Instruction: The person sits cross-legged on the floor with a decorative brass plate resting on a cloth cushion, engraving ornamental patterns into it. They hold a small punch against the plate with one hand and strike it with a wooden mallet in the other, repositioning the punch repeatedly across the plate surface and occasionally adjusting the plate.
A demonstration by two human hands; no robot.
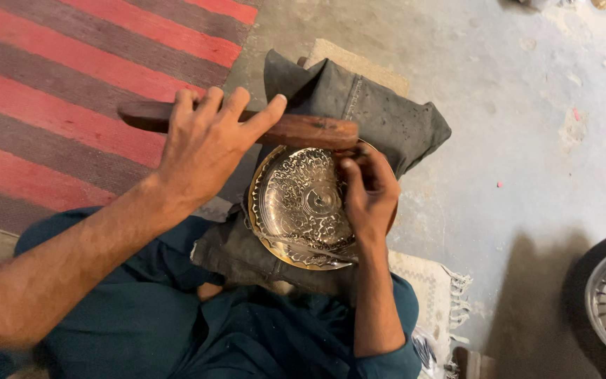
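A round brass plate lies face up on a dark grey cushion, its shiny surface crowded with engraved floral scrollwork around a small centre circle. Above its top edge a long brown wooden stick lies nearly level, its left end over the red-striped rug.

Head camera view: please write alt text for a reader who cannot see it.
A seated person's left hand grips a long brown wooden stick across an engraved round brass plate, while the right hand rests on its right edge. The plate lies on a dark grey cloth cushion, between a red striped rug and a concrete floor.
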